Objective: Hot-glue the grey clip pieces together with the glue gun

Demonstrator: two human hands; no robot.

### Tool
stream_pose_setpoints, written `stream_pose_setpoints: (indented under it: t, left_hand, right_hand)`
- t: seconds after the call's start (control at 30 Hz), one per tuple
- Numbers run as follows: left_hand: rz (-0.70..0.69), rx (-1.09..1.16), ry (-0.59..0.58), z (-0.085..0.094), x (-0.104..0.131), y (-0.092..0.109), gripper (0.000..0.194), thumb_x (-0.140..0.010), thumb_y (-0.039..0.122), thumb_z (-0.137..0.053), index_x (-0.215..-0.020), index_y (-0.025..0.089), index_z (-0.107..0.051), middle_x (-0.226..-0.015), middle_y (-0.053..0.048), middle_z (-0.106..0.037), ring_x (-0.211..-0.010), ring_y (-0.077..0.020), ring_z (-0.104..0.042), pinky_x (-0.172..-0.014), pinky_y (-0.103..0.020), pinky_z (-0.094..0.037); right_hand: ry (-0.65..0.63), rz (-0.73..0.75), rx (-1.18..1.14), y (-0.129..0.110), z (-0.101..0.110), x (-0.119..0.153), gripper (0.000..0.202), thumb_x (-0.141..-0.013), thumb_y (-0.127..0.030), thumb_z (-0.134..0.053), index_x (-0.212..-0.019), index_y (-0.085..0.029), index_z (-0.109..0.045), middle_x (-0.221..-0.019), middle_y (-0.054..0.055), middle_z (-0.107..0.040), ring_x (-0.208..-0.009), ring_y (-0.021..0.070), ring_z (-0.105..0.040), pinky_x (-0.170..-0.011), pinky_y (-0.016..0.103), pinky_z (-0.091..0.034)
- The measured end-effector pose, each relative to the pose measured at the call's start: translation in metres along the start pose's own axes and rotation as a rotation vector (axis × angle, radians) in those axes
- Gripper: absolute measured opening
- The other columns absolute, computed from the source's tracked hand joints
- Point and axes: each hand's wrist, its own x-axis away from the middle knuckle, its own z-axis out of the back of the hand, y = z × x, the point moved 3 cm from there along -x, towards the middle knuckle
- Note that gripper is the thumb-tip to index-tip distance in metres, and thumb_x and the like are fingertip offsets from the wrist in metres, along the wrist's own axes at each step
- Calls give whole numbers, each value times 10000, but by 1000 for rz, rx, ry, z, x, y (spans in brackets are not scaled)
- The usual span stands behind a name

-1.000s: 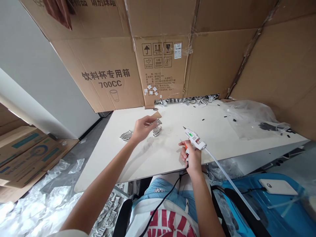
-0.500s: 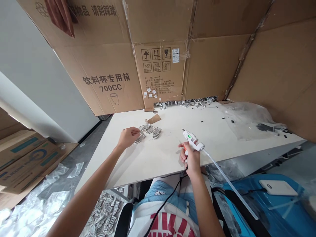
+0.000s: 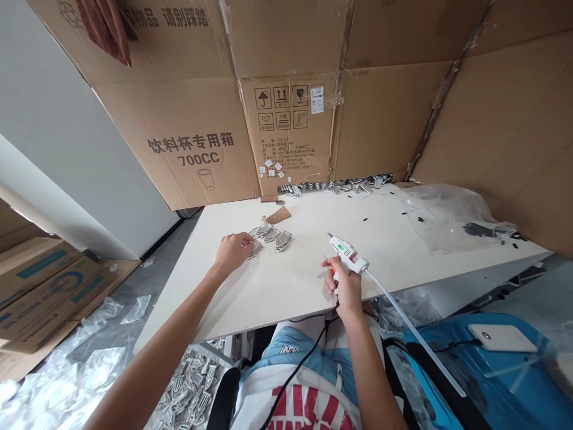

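Observation:
A white glue gun (image 3: 347,252) with an orange trigger and a long clear glue stick is gripped in my right hand (image 3: 347,288), its nozzle pointing up and left above the table. Left of it, my left hand (image 3: 233,252) has its fingers closed at the edge of a small pile of silvery metal clips (image 3: 270,234). Whatever lies between those fingertips is too small to make out. A brown cardboard scrap (image 3: 278,215) rests just behind the pile.
Tall cardboard panels (image 3: 286,48) wall off the back of the white table (image 3: 286,292). More clips lie under the back opening. A plastic bag (image 3: 443,218) and small black pieces are at the right. Cables hang by the front edge.
My left hand has shifted very slightly at the clip pile. The whole view has moved a little; the glue gun is held as before.

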Motion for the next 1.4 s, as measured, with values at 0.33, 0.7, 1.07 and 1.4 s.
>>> stream_pose_setpoints:
  t: [0.33, 0.7, 1.07, 1.4]
  left_hand:
    - [-70, -64, -4, -1, -2, 4, 173, -897, 365, -648, -931, 272, -790, -966, -29, -848, -935, -300, -790, -901, -407, -545]
    - [-94, 148, 315, 17, 2, 15, 228, -982, 384, -608, -939, 263, -796, -988, -10, -839, -912, -227, -752, -908, -366, -566]
    - [-627, -248, -122, -3, 5, 22, 234, -1019, 312, -589, -1154, 278, -778, -1285, -97, -743, -1210, -313, -636, -1045, -511, -484]
    - [-717, -509, -155, -14, -12, 19, 262, -1045, 249, -535, -1061, 280, -795, -1309, -113, -713, -1239, -318, -588, -1061, -511, -447]
  right_hand:
    - [-18, 18, 42, -1, 0, 1, 346, -814, -472, -845, -848, -205, -626, -819, 13, -742, -374, 25, -378, -345, 185, -313]
    - [-8, 20, 39, 0, 0, 0, 383, -787, -499, -868, -852, -208, -628, -799, 9, -743, -367, 30, -375, -341, 193, -316]
    - [-23, 21, 51, 2, 1, -1, 402, -803, -526, -860, -861, -204, -627, -794, 8, -736, -363, 27, -375, -339, 191, -309]
    - [-23, 20, 54, 0, 1, 0, 324, -828, -447, -836, -853, -209, -618, -777, 9, -733, -365, 26, -365, -348, 200, -310]
